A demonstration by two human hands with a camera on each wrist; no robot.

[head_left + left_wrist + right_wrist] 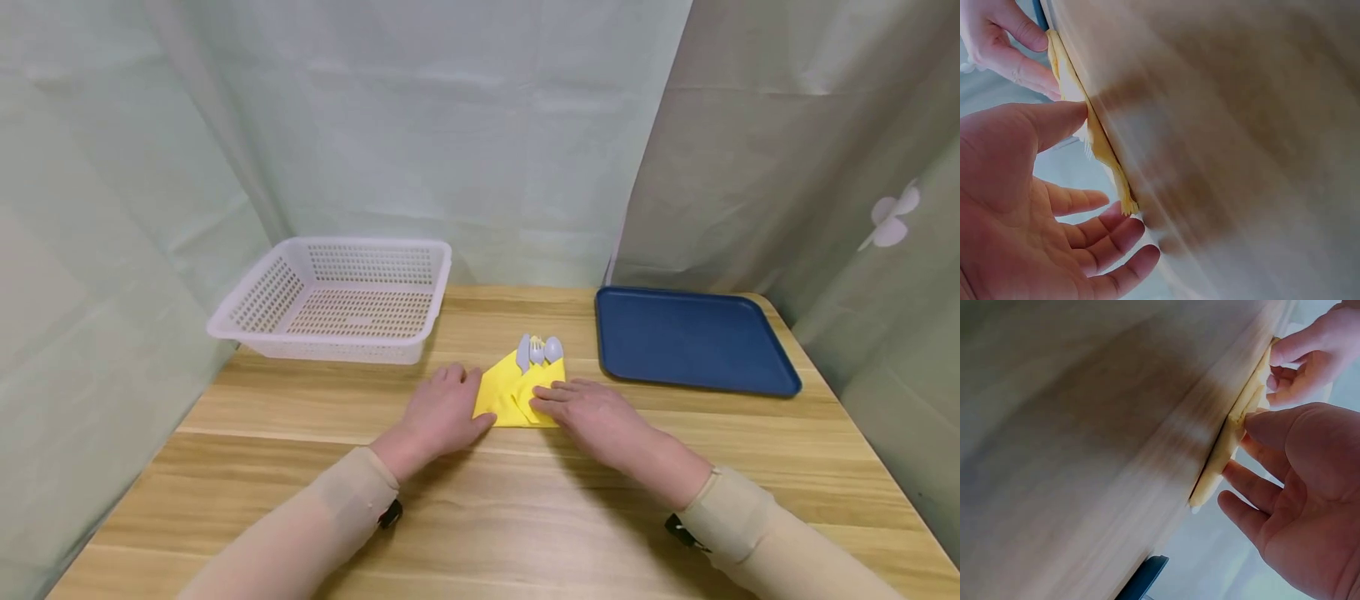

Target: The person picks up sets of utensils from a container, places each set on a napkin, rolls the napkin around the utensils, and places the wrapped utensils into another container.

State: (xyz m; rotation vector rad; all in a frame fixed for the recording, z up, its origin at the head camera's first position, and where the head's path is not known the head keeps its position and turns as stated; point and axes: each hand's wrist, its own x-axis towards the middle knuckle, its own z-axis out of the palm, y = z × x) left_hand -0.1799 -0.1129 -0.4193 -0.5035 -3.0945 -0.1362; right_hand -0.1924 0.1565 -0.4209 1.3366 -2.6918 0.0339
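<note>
A yellow cloth napkin (498, 393) lies folded on the table, with a flap turned over its front. Out of its top edge stick the ends of a pale knife (523, 353), a fork (537, 352) and a spoon (553, 348), side by side; their lower parts are hidden in the cloth. My left hand (444, 410) rests at the napkin's left edge, thumb at the lower corner and fingers spread along the side. With fairly straight fingers, my right hand (600, 418) touches the folded flap from the right. The left wrist view shows the left thumb (1063, 122) right at the cloth.
A white perforated plastic basket (258, 343) stands at the back left of the wooden table (480, 533). At the back right lies a dark blue tray (690, 337). Pale curtains (450, 125) hang behind the table and along both sides.
</note>
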